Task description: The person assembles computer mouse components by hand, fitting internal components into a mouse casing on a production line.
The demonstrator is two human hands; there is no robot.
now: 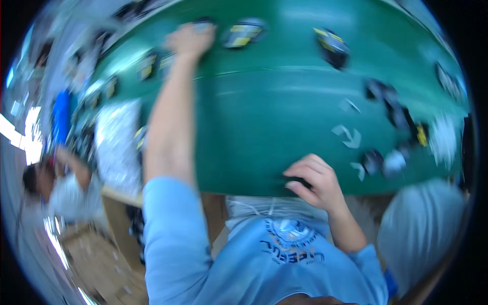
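My left arm stretches far across the green table. At its end my left hand is blurred, its fingers closed over a dark rounded piece that they partly cover. Right of it lies a similar dark piece with yellow patches. Another dark piece with a yellow strip rests farther right. My right hand hovers by the table's near edge, fingers curled and thumb apart. A dark gap shows between thumb and fingers, and I make out nothing held there.
More dark-and-yellow pieces line the left side, near a clear plastic bag. White scraps, dark parts and a white bundle lie at right. A person is at far left; a grey-clothed person sits close right.
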